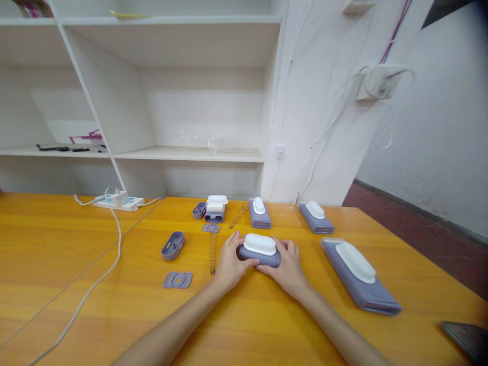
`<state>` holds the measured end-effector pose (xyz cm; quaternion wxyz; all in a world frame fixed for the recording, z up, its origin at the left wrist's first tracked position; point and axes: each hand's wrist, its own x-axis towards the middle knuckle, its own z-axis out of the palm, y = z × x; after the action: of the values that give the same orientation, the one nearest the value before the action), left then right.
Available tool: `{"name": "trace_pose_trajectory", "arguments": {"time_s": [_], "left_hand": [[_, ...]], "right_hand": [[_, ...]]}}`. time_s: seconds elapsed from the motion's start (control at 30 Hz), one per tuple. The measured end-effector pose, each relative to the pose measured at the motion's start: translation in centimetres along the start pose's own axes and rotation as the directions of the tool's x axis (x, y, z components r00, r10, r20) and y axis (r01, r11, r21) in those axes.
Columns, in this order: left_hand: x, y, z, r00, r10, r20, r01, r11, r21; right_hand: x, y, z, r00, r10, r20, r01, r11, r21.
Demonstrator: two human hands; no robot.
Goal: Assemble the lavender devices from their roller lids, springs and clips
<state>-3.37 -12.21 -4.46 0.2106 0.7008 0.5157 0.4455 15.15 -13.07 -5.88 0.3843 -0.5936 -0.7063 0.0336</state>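
Observation:
Both of my hands grip a small purple housing with a white ribbed cap (260,249) that rests on the orange table (76,254). My left hand (230,262) wraps its left end, fingers curled around it. My right hand (286,265) closes on the right end. A long coiled spring (212,250) lies just left of my left hand. A flat purple gasket piece (178,279) and an open purple shell (173,245) lie further left.
Three finished purple units with white caps (260,212) (316,217) (358,274) sit behind and to the right. A stack of white and purple parts (215,208), a power strip (119,202) with its cable, white shelving (183,152) and a dark phone (467,339) are around.

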Motion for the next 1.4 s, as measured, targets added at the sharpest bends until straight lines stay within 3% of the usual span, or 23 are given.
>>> {"name": "trace_pose_trajectory", "arguments": {"time_s": [0.23,0.33,0.47,0.7,0.87,1.03,1.2,1.3,1.4], "left_hand": [[-0.4,-0.3,0.5,0.998,0.057,-0.006,-0.057,0.994,0.095],[-0.7,-0.1,0.3,0.997,0.075,0.011,-0.076,0.986,0.149],[-1.0,0.6,-0.2,0.99,0.123,0.072,-0.135,0.971,0.199],[-1.5,2.4,-1.3,0.944,0.223,0.243,-0.288,0.917,0.277],[-1.2,2.8,-1.6,0.962,0.211,0.171,-0.266,0.861,0.433],[-0.2,2.2,-2.6,0.99,0.143,0.007,-0.101,0.666,0.739],[0.5,0.6,-3.7,0.997,0.023,-0.07,0.049,0.503,0.863],[0.9,-0.2,-3.8,0.996,-0.077,-0.038,0.072,0.503,0.861],[1.0,0.4,-3.7,0.997,-0.072,0.019,0.03,0.621,0.783]], "right_hand": [[0.2,0.4,0.1,1.0,0.023,0.012,-0.022,0.999,-0.041],[0.3,0.2,-0.1,0.999,0.01,-0.043,-0.014,0.993,-0.115],[0.1,-0.5,-0.7,0.993,-0.083,-0.087,0.066,0.982,-0.179],[-0.3,-1.9,-1.6,0.968,-0.25,-0.022,0.235,0.934,-0.27],[-0.2,-2.1,-1.8,0.974,-0.222,-0.05,0.196,0.928,-0.317],[-0.2,-2.3,-1.8,0.978,-0.203,-0.053,0.171,0.918,-0.357],[-0.1,-2.3,-1.7,0.977,-0.203,-0.065,0.168,0.922,-0.35],[-0.1,-2.4,-1.7,0.974,-0.216,-0.065,0.179,0.917,-0.357],[-0.1,-2.5,-2.1,0.954,-0.295,-0.054,0.258,0.898,-0.357]]}}
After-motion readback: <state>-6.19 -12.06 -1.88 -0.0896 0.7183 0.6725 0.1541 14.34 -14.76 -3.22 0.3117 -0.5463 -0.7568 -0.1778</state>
